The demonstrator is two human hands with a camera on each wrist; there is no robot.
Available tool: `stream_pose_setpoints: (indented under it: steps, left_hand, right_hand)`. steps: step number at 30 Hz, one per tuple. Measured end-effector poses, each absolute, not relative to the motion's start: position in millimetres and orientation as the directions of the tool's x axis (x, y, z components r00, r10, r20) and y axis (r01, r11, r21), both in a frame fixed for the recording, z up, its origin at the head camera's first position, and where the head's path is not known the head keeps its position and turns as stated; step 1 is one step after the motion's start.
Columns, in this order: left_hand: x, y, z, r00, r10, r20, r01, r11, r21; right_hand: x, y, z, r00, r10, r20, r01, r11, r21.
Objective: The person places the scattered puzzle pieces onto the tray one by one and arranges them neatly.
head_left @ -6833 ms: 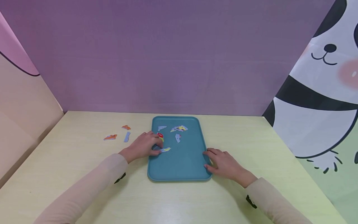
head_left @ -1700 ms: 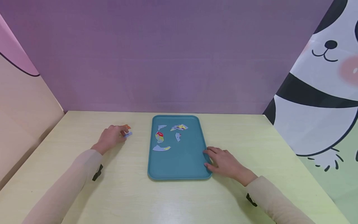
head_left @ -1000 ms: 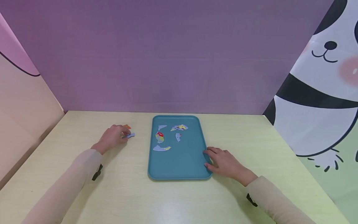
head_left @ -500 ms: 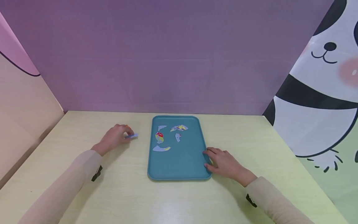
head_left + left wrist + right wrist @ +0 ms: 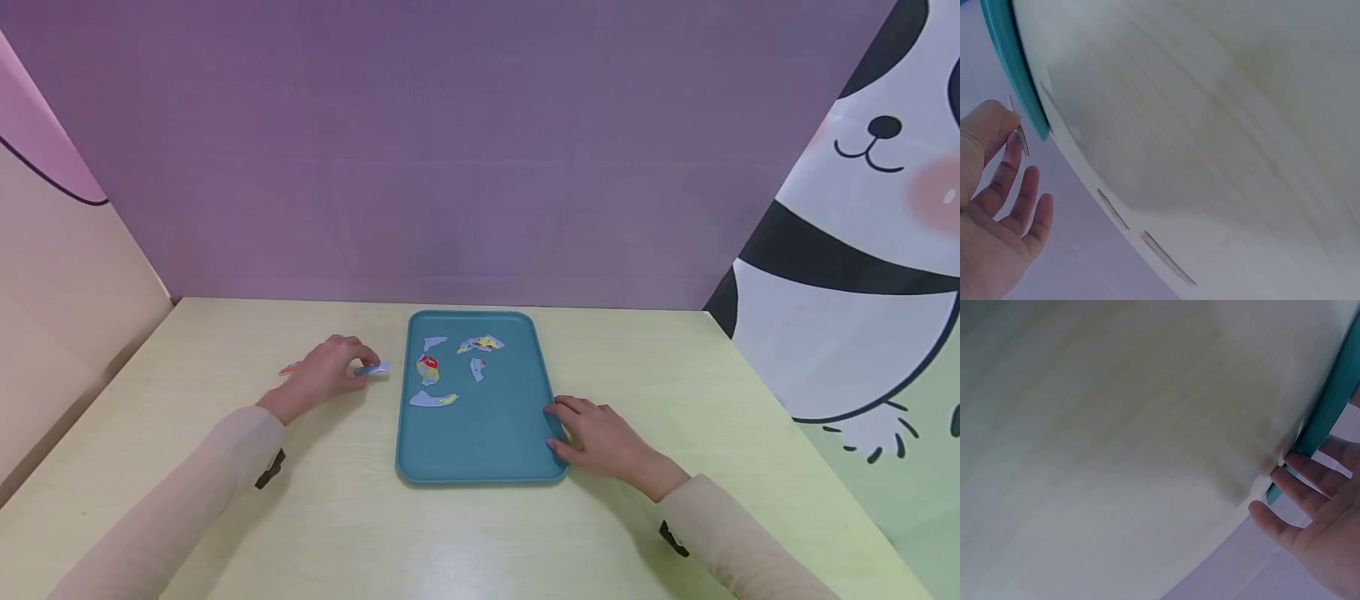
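My left hand (image 5: 327, 367) pinches a light blue puzzle piece (image 5: 381, 367) between thumb and fingers, just left of the teal tray (image 5: 480, 442). The left wrist view shows this piece (image 5: 1024, 142) edge-on at the fingertips, near the tray's rim (image 5: 1016, 69). At the tray's right edge rests my right hand (image 5: 603, 437), its relaxed fingers touching the rim. Inside the tray's far half lie several printed pieces: a red and yellow one (image 5: 427, 369), a long blue one (image 5: 433, 399), a small blue one (image 5: 477, 369), a corner one (image 5: 434, 342) and a yellow-blue group (image 5: 481, 343).
An orange puzzle piece (image 5: 288, 368) lies on the table (image 5: 262, 333), partly hidden behind my left hand. Two pieces show edge-on in the left wrist view, a shorter one (image 5: 1112, 209) and a longer one (image 5: 1168, 258). A purple backdrop (image 5: 450, 150) stands behind the table.
Since the first frame my left hand has left the tray and picked up the light blue puzzle piece from the table. It now moves right with it toward the tray. My right hand stays put.
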State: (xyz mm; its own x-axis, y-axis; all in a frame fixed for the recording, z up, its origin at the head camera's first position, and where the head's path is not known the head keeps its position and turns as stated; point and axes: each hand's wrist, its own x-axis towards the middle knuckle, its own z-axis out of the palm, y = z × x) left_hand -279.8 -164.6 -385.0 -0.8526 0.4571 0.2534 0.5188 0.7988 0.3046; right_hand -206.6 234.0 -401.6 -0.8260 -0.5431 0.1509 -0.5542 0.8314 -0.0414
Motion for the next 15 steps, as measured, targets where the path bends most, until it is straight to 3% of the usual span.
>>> stream_pose_setpoints:
  steps: [15]
  left_hand:
    - [-270.8,-138.0,-378.5,-0.802,0.523,0.288,0.594,0.752,0.287]
  right_hand:
    - [-207.7,234.6,-402.5,-0.821,-0.55,0.153,-0.561,0.827,-0.041]
